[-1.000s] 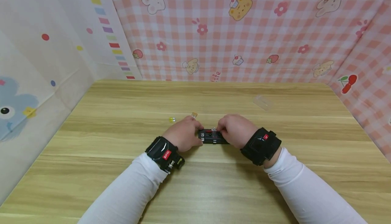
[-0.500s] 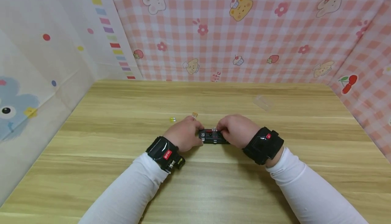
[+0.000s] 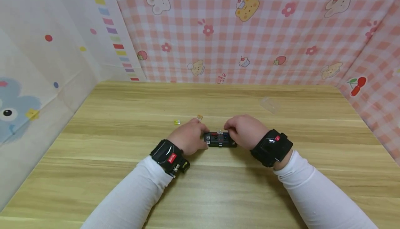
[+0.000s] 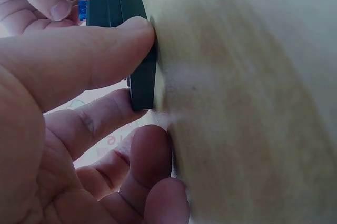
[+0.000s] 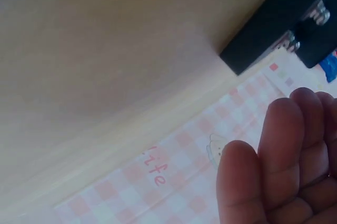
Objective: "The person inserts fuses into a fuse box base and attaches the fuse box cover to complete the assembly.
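Note:
My left hand [image 3: 189, 137] pinches the left end of a black block with metal terminals [image 3: 215, 145], thumb on the near side and a finger on the far side. In the left wrist view the thumb presses the black block [image 4: 141, 71] as it stands on the wooden table. A small blue piece [image 4: 82, 9] sticks out of its top, close to the right hand's fingertips. Beside the right end, my right hand [image 3: 247, 132] hovers with loosely bent fingers. The right wrist view shows these fingers [image 5: 284, 145] apart from the block, with nothing visible in them.
A small yellow piece [image 3: 176, 122] and an orange one [image 3: 199, 117] lie beyond the left hand. Farther back at the right is a clear plastic piece [image 3: 268, 105]. The wooden table [image 3: 206, 194] meets a pink checked cloth wall [image 3: 265, 41] at its back edge.
The right hand has drawn a little to the right and away, uncovering the block's right end and the blue piece. The left hand keeps its hold on the block.

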Motion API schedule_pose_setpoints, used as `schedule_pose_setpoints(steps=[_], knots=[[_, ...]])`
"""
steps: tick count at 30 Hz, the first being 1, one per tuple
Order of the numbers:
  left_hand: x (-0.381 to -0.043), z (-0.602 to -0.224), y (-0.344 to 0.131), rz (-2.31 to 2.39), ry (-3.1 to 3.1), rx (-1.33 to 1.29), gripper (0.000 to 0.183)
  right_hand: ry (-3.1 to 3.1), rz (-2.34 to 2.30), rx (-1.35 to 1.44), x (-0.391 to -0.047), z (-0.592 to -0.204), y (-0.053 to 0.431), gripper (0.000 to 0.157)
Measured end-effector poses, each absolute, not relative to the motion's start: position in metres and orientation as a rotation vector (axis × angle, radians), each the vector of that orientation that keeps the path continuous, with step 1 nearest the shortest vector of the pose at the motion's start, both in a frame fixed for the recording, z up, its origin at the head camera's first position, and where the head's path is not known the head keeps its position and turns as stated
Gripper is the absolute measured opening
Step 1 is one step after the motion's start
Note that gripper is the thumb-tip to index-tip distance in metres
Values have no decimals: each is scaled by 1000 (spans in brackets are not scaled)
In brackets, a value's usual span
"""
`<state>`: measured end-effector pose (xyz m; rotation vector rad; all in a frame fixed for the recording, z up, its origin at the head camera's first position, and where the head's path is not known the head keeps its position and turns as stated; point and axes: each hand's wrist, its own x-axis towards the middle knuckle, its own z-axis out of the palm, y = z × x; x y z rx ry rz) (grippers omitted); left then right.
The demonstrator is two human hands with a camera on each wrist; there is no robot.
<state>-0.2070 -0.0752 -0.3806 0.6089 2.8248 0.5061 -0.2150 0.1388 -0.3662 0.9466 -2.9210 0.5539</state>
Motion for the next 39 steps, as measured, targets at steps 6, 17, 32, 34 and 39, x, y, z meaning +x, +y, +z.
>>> schedule_pose_setpoints(steps=[6, 17, 32, 34, 39], knots=[[-206, -380, -76, 512, 2825, 615, 49, -2929, 561, 854, -217, -363, 141, 14], [-202, -382, -72, 421, 2860, 655, 46, -2941, 584, 797, -218, -361, 141, 15], [-203, -381, -74, 412, 2851, 642, 48, -3178, 431, 901, -213, -370, 141, 42], [-203, -380, -74, 428, 2841, 613, 49, -3190, 395, 892, -213, -370, 141, 41], [-203, -379, -73, 439, 2837, 605, 49, -3213, 303, 894, -214, -372, 142, 40]])
